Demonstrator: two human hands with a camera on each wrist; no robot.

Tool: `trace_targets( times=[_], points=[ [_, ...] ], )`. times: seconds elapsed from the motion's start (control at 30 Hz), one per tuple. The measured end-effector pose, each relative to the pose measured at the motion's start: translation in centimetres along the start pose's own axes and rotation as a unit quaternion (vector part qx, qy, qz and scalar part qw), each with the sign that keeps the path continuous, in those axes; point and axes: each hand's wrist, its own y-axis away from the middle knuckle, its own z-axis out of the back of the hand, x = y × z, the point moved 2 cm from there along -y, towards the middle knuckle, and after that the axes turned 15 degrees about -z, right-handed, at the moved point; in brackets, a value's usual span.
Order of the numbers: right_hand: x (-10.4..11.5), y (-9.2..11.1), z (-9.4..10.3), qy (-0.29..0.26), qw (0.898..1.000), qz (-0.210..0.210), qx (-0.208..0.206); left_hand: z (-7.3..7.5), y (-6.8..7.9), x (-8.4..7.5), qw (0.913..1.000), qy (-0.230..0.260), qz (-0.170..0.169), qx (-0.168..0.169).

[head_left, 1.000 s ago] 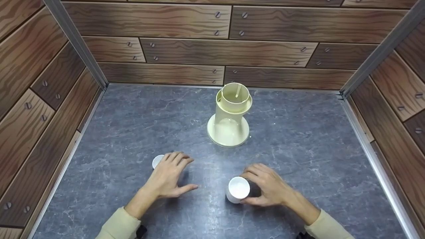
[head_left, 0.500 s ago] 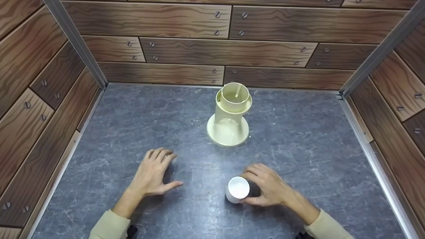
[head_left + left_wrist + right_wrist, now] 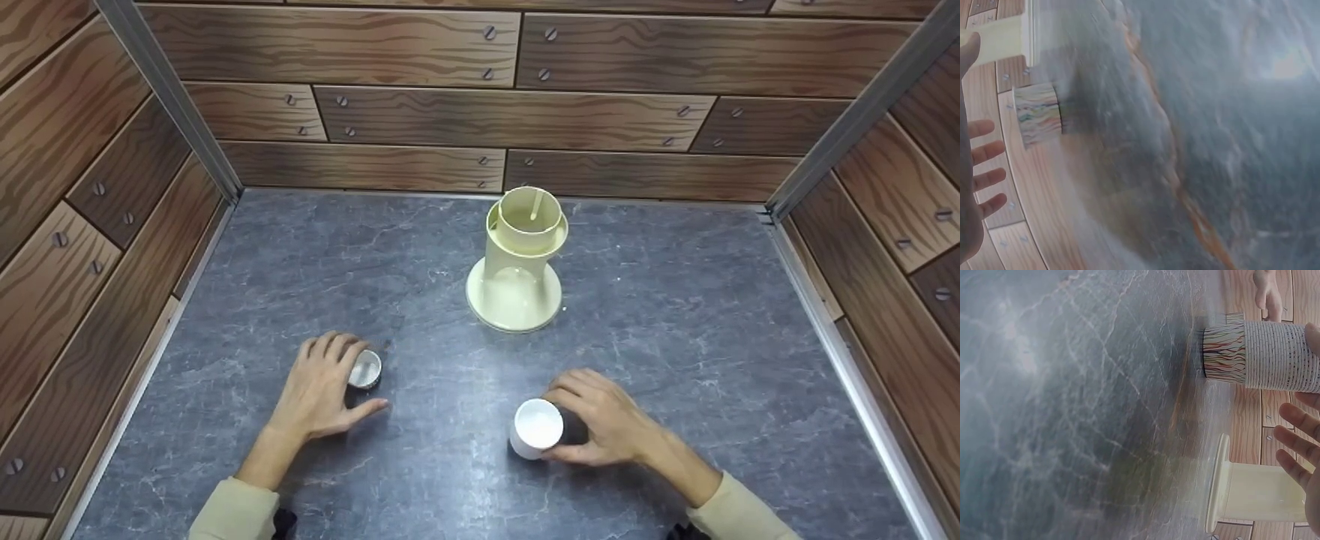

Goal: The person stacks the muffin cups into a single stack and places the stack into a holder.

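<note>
In the head view, a small single paper cup [image 3: 367, 370] stands on the table just right of my left hand [image 3: 319, 388]. The hand's fingers are spread and relaxed around its left side; the left wrist view shows a gap between the fingertips [image 3: 991, 178] and the patterned cup [image 3: 1039, 114]. My right hand [image 3: 604, 420] grips a tall stack of white paper cups [image 3: 538, 424] between thumb and forefinger. Striped sides and many stacked rims of this stack [image 3: 1275, 354] show in the right wrist view, its base on or near the tabletop.
A cream cylindrical cup dispenser [image 3: 517, 281] with a round flared base stands farther back, mid-table. Its upper tube looks open on top. Wood-patterned panels [image 3: 420, 120] enclose the back and sides, with metal rails [image 3: 847, 360] along the corners and edges.
My left hand has shifted left, past the small cup. The cup, hidden beneath the hand half a second ago, now shows to its right. The right hand and its stack stay put.
</note>
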Motion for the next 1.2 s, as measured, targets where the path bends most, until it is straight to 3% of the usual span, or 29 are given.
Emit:
trace_targets(
  times=[0.43, 0.67, 1.2],
  points=[
    [0.0, 0.0, 0.0, -0.002, 1.000, -0.005, 0.005, -0.8, 0.8, 1.2, 0.9997, -0.002, 0.025, 0.006],
    [0.0, 0.1, 0.0, -0.002, 1.000, -0.018, 0.018, -1.1, 0.9, 1.3, 0.9995, -0.002, 0.029, 0.009],
    [0.0, 0.1, -0.1, 0.004, 1.000, -0.001, 0.004, -1.4, 1.2, 1.4, 0.9994, -0.002, 0.033, 0.009]
  ],
)
